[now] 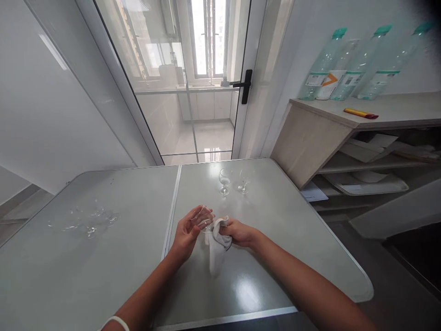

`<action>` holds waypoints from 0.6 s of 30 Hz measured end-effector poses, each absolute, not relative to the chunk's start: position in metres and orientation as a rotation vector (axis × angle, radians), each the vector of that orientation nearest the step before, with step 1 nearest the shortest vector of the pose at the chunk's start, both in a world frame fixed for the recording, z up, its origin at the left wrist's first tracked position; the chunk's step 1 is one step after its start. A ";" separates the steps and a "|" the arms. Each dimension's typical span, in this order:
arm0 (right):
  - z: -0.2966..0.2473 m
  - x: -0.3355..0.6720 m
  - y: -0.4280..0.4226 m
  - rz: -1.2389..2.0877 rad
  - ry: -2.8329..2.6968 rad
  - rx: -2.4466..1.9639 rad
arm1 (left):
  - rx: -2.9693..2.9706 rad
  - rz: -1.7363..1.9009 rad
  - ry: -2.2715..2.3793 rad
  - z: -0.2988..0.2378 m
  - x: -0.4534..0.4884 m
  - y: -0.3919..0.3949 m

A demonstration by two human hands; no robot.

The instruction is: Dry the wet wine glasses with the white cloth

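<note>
My left hand point(186, 234) is wrapped round a small clear glass point(204, 218), held above the grey table point(113, 271). My right hand point(237, 232) grips a white cloth point(216, 248) and pushes part of it into the glass; the rest of the cloth hangs down toward the tabletop. Two clear stemmed glasses point(225, 180) point(244, 180) stand upright side by side just beyond my hands. Several more clear glasses point(90, 220) sit grouped on the left half of the table.
A wooden shelf unit point(310, 138) stands at the right, with tall plastic bottles point(347, 64) and a yellow-red marker point(360, 113) on top, papers and a tray below. A glass door with a black handle point(245, 86) is behind the table.
</note>
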State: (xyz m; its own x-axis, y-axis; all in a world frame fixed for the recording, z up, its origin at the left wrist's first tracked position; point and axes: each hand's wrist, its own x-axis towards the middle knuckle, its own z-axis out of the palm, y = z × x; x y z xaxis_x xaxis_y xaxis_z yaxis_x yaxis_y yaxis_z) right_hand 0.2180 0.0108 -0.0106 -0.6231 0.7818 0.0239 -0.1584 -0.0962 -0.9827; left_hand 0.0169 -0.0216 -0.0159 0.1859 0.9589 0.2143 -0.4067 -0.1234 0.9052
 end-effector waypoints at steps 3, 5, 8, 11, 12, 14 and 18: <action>-0.008 0.217 0.012 1.501 -1.927 -0.749 | 1.143 1.401 0.795 -0.018 0.022 -0.021; -0.006 0.215 0.011 1.119 -2.073 -0.963 | 1.128 1.458 0.892 -0.021 0.025 -0.020; -0.007 0.209 0.007 0.867 -2.073 -1.133 | 1.108 1.498 0.917 -0.025 0.025 -0.017; -0.010 0.204 0.008 1.224 -1.925 -0.960 | 1.097 1.469 0.889 -0.026 0.023 -0.015; -0.010 0.202 0.009 1.389 -1.815 -0.893 | 1.086 1.463 0.887 -0.026 0.023 -0.015; -0.010 0.202 0.011 1.625 -1.577 -0.816 | 1.079 1.464 0.877 -0.025 0.024 -0.015; -0.004 0.207 0.011 1.374 -1.419 -0.894 | 1.199 1.516 0.827 -0.019 0.026 -0.021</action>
State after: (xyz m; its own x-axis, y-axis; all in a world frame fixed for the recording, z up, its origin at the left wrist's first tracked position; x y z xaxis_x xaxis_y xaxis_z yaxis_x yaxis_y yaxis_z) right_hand 0.2075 0.0111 -0.0035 -0.2966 0.9457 0.1327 -0.1020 0.1068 -0.9890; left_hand 0.0264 -0.0208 -0.0188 -0.0164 0.9597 0.2807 -0.2838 -0.2736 0.9190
